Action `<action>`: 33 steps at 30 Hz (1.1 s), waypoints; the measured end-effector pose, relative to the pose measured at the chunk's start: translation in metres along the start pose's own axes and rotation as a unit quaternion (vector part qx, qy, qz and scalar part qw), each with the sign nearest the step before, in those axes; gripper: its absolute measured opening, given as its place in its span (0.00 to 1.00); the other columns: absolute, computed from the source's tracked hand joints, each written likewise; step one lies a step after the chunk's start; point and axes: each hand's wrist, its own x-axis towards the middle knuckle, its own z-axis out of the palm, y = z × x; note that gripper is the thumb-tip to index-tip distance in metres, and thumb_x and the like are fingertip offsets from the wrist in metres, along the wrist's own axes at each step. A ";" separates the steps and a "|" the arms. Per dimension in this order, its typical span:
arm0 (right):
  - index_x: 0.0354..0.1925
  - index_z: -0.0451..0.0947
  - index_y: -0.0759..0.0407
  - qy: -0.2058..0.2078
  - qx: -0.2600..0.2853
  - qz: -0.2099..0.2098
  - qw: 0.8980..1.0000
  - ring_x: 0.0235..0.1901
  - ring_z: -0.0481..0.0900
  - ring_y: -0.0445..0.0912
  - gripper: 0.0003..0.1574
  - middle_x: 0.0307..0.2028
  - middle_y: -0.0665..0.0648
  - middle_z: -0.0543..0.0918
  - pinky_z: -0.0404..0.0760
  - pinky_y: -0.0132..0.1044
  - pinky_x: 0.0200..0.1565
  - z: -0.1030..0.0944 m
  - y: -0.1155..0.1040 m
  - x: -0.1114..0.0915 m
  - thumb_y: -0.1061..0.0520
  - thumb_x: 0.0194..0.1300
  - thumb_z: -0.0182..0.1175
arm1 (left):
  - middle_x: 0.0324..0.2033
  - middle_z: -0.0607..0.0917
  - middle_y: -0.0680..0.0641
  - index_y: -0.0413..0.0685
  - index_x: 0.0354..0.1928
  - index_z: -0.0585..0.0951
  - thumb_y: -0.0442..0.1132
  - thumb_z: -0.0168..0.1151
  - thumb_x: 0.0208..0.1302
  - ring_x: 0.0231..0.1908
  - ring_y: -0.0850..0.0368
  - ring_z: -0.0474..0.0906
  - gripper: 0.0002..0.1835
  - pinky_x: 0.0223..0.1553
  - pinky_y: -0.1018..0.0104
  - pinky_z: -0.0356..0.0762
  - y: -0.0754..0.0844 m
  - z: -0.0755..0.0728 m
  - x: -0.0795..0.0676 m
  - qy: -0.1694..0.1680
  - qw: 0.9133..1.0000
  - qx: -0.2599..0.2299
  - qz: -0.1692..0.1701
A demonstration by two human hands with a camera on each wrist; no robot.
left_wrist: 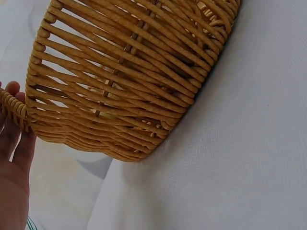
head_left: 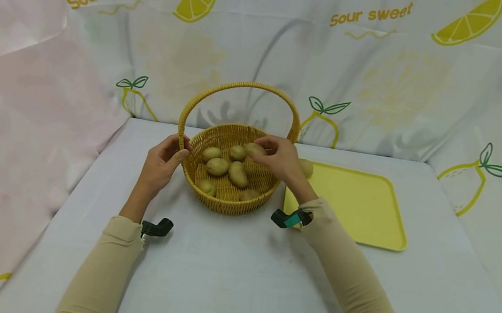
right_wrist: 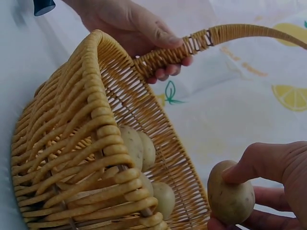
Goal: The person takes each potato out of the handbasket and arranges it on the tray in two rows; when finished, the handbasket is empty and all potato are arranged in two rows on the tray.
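A round wicker basket (head_left: 229,206) with a tall arched handle stands on the table, several potatoes (head_left: 217,166) lying inside it. My left hand (head_left: 159,164) grips the foot of the handle at the basket's left side; the right wrist view shows its fingers curled round the wicker. Between thumb and fingers my right hand (head_left: 282,160) pinches a potato (right_wrist: 231,192) above the basket's right inner side. Another potato (head_left: 306,168) lies at the back left corner of the yellow tray (head_left: 350,206), partly hidden by the right hand.
The white-covered table (head_left: 222,282) carries the tray just right of the basket. Close behind the basket hangs a patterned cloth backdrop (head_left: 258,44) with lemon prints. Each wrist bears a small black camera (head_left: 157,227).
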 end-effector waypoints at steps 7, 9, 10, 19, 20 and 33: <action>0.58 0.84 0.62 0.009 -0.003 -0.010 1.000 0.48 0.84 0.54 0.24 0.54 0.60 0.85 0.82 0.46 0.50 -0.005 0.003 -0.004 0.60 0.64 0.71 | 0.44 0.84 0.40 0.23 0.56 0.77 0.23 0.63 0.71 0.45 0.55 0.80 0.15 0.44 0.68 0.78 -0.011 -0.008 -0.001 0.003 1.000 -0.025 -0.018; 0.59 0.84 0.62 0.009 -0.001 -0.008 1.000 0.48 0.84 0.54 0.24 0.55 0.59 0.84 0.82 0.46 0.50 -0.006 0.004 -0.005 0.60 0.64 0.71 | 0.43 0.85 0.44 0.22 0.55 0.77 0.23 0.65 0.70 0.44 0.55 0.81 0.15 0.43 0.69 0.79 -0.011 -0.009 -0.002 0.001 0.999 -0.035 -0.018; 0.59 0.84 0.62 0.009 -0.001 -0.006 1.000 0.48 0.84 0.54 0.24 0.55 0.59 0.84 0.82 0.45 0.50 -0.007 0.005 -0.006 0.60 0.65 0.71 | 0.43 0.85 0.44 0.22 0.55 0.78 0.23 0.65 0.69 0.44 0.55 0.81 0.15 0.44 0.69 0.80 -0.011 -0.009 -0.002 -0.002 0.999 -0.042 -0.015; 0.59 0.85 0.59 0.021 0.007 0.001 1.000 0.49 0.84 0.52 0.24 0.55 0.57 0.84 0.82 0.46 0.51 -0.017 0.005 -0.015 0.58 0.65 0.72 | 0.48 0.87 0.36 0.20 0.58 0.77 0.18 0.67 0.64 0.51 0.51 0.83 0.21 0.57 0.63 0.78 -0.011 -0.005 -0.002 -0.013 0.998 -0.044 0.032; 0.59 0.85 0.59 0.022 0.008 0.001 1.000 0.49 0.84 0.52 0.24 0.55 0.57 0.84 0.82 0.46 0.51 -0.018 0.005 -0.016 0.57 0.65 0.72 | 0.49 0.87 0.36 0.21 0.59 0.77 0.18 0.67 0.64 0.52 0.51 0.84 0.21 0.58 0.63 0.78 -0.010 -0.004 -0.002 -0.011 0.999 -0.038 0.033; 0.58 0.85 0.60 0.030 0.044 0.002 0.999 0.50 0.83 0.53 0.24 0.54 0.57 0.86 0.82 0.47 0.47 -0.034 0.011 -0.031 0.60 0.64 0.72 | 0.51 0.86 0.33 0.23 0.60 0.78 0.20 0.67 0.65 0.53 0.51 0.84 0.21 0.58 0.63 0.78 -0.009 -0.002 -0.011 0.014 0.999 -0.015 0.039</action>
